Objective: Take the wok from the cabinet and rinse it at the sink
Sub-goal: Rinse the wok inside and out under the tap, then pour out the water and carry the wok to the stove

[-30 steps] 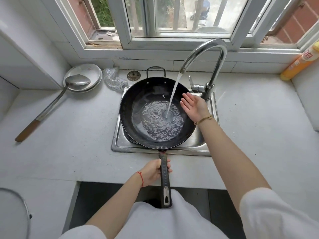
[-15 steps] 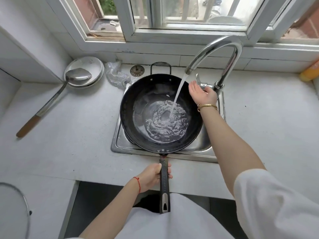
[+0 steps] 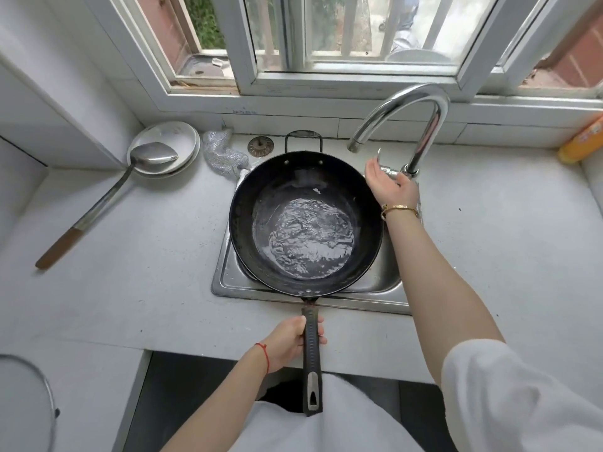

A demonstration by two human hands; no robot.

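1. The wok [image 3: 306,220] is held over the sink [image 3: 225,272], its bowl covering most of the basin, with rippling water pooled in the bottom.
2. Its long handle [image 3: 310,347] is gripped by the left hand [image 3: 292,342], fingers wrapped around it, over the counter [image 3: 137,265] edge.
3. The right hand [image 3: 390,184] is laid on the tap [image 3: 421,125] lever, fingers loosely curled over it.
4. A ladle [image 3: 107,197] is propped on plates [image 3: 173,141] at the left.
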